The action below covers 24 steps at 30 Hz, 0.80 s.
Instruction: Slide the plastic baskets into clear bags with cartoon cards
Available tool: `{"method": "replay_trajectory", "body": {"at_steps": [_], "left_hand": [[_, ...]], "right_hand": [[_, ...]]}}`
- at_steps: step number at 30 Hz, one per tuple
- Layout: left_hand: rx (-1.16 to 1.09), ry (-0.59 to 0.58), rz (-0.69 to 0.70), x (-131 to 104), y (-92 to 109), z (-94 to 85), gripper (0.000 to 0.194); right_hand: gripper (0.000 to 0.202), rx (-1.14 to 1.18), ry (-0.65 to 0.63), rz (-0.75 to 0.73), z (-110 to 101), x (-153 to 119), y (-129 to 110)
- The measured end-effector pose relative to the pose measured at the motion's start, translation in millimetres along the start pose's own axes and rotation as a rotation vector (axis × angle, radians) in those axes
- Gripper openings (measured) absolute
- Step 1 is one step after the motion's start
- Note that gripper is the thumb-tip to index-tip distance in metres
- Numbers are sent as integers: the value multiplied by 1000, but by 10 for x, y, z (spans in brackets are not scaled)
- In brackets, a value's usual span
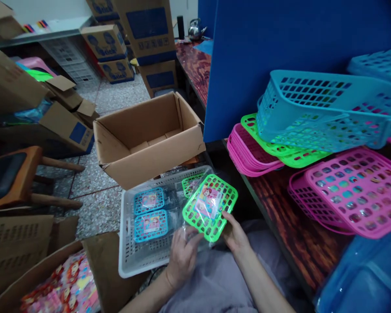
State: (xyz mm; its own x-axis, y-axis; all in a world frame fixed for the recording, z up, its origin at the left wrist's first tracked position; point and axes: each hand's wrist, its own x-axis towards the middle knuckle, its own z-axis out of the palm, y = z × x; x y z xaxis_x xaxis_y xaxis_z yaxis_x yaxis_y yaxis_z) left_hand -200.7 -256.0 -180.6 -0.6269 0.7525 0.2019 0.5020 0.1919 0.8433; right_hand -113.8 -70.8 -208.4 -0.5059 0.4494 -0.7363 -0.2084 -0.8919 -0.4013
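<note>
A green lattice basket (226,198) in clear wrap, with a printed card on its face, is held tilted over my lap. My right hand (236,234) grips its lower right edge, thumb on top. At its lower left edge is my left hand (184,252), fingers bent against the clear wrap. Beneath and to the left stands a grey-white crate (127,256). Inside lie two wrapped blue baskets with cards, an upper one (149,201) and a lower one (150,225). Another green basket (190,184) in the crate is partly hidden behind the held one.
Beyond the crate stands an open cardboard box (150,158). On the wood-patterned table (289,217) at right are stacked pink baskets (361,191) and a large blue basket (313,113). A box of pink packets (68,282) is lower left, a wooden stool (29,174) left.
</note>
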Motion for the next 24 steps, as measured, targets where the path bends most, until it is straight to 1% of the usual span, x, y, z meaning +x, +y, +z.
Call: {"method": "replay_trajectory", "body": {"at_steps": [2,3,5,9,12,16,19,24], "left_hand": [[287,8,236,40,32,-25,46],[404,2,312,69,42,-39,50],[540,-38,363,128,39,-63,51],[674,-178,366,181,-31,-50,58],[700,-208,353,186,-47,-10,63],[674,-234,302,231,14,14,63],[627,-187,315,263,32,32,58],[484,-67,376,229,-53,102,48]], "right_hand": [[52,0,-6,-12,4,-21,2],[52,-1,-9,-18,7,-31,3],[52,-5,-15,-28,11,-49,5],[51,-25,-26,-39,11,-72,9],[52,-36,-31,-57,12,-85,7],[51,-40,-44,-83,22,-98,-2],[53,-42,-62,-94,21,-94,2],[58,-50,-72,-91,-11,-62,21]]}}
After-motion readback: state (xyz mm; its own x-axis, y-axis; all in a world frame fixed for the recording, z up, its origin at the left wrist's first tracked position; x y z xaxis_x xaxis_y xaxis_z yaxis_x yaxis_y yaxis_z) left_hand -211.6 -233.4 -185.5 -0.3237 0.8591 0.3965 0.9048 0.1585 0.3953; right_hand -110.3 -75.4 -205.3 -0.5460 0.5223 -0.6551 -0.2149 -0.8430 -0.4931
